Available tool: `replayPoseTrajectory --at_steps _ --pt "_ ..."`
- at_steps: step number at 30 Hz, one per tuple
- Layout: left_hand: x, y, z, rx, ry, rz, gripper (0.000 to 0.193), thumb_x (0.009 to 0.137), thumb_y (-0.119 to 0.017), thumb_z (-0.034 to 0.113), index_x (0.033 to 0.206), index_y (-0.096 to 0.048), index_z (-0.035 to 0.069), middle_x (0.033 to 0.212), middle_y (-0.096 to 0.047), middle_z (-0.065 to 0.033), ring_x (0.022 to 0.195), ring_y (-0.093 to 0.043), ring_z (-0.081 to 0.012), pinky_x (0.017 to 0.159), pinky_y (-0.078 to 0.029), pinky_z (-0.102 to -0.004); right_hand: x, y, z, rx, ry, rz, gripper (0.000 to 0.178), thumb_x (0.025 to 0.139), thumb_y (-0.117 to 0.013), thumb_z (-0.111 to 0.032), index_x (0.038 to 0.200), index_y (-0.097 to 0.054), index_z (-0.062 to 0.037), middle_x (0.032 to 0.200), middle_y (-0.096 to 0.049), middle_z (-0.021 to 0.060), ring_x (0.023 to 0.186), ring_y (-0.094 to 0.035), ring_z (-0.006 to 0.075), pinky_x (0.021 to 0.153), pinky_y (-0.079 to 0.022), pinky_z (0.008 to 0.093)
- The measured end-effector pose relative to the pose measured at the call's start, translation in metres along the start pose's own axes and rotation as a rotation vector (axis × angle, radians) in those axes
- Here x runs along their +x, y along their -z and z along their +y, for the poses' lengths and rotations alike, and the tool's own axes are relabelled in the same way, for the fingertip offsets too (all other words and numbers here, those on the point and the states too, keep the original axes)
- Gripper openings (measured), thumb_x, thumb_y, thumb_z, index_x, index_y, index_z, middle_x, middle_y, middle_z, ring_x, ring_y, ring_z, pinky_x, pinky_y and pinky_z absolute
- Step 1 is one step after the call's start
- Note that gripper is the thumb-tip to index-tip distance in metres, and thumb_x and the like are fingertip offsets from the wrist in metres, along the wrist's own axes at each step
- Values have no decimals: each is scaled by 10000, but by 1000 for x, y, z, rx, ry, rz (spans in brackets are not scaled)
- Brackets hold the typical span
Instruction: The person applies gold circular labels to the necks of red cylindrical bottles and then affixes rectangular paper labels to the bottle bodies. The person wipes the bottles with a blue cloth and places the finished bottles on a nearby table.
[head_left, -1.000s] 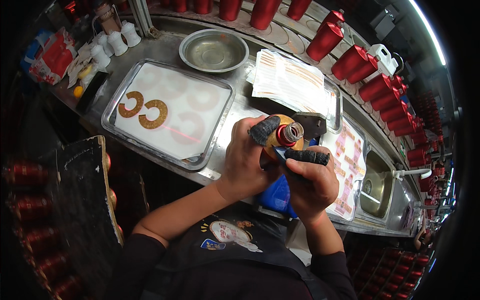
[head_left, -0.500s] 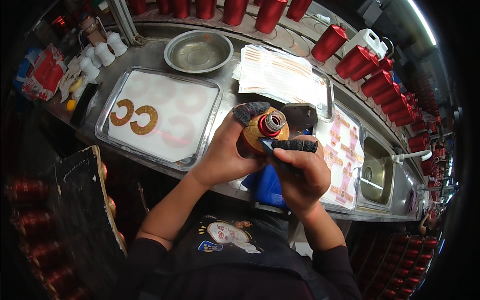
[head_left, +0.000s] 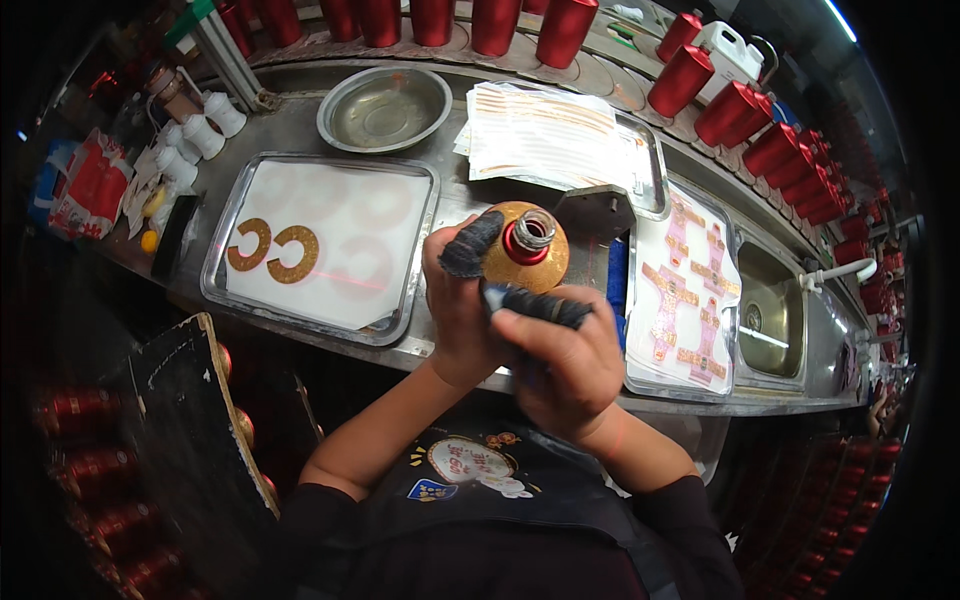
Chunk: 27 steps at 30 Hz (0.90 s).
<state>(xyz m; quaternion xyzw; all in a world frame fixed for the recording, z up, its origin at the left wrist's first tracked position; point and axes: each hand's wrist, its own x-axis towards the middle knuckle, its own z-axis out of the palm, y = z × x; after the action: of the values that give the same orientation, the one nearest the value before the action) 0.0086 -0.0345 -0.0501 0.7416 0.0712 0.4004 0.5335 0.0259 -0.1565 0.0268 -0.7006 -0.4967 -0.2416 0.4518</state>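
A red bottle with a gold ring-shaped label around its shoulder is held upright over the counter's front edge, its uncapped threaded neck toward me. My left hand is closed around its left side, a black cloth cover on one finger. Against the label's near edge, my right hand is closed on a small flat tool with a blue-grey tip, mostly hidden by the fingers. Two gold C-shaped labels lie on white backing in a metal tray at the left.
A metal basin and stacked label sheets stand behind. A dark metal bracket rises just beyond the bottle. To the right are a tray of patterned labels and a sink. Red bottles line the conveyor at the back.
My right hand has swung left and nearer to me along the label, turning inward. My left hand's fingers have shifted on the bottle. The whole view has shifted slightly.
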Motion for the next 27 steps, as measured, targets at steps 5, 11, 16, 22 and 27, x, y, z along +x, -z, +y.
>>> replayPoseTrajectory --at_steps 5,11,16,22,27 --pt "-8 -6 -5 45 -131 101 882 650 -978 296 1371 -520 74 1282 -459 -142 1194 -510 -316 1001 -453 -414 -7 9 5 130 -133 165 393 700 -747 102 1054 -733 -66 940 -699 101 804 -649 293 759 -535 369" --pt "-3 3 10 149 -134 43 848 634 -981 227 1345 -547 72 1288 -452 -136 1193 -531 -302 996 -473 -395 4 30 25 163 -75 34 376 674 -769 72 1026 -748 -60 841 -689 85 758 -648 298 711 -535 385" --pt "2 4 12 19 10 33 851 588 -984 182 1315 -555 71 1274 -463 -129 1143 -576 -281 982 -495 -382 5 29 23 248 -250 -75 306 753 -840 55 1022 -728 -40 929 -685 88 857 -659 202 774 -530 294" --pt "21 31 13 9 83 -227 813 567 -986 177 1267 -587 74 1222 -526 -96 1119 -592 -246 974 -504 -370 18 23 67 471 -745 39 219 880 -745 -74 1067 -667 12 929 -682 73 870 -640 112 783 -520 264" --pt "46 44 12 -295 270 -481 817 563 -977 125 1284 -599 58 1248 -570 -87 1179 -599 -221 1014 -497 -353 39 20 88 446 -714 -80 211 873 -766 -110 1033 -677 -6 946 -659 35 897 -610 98 820 -501 253"
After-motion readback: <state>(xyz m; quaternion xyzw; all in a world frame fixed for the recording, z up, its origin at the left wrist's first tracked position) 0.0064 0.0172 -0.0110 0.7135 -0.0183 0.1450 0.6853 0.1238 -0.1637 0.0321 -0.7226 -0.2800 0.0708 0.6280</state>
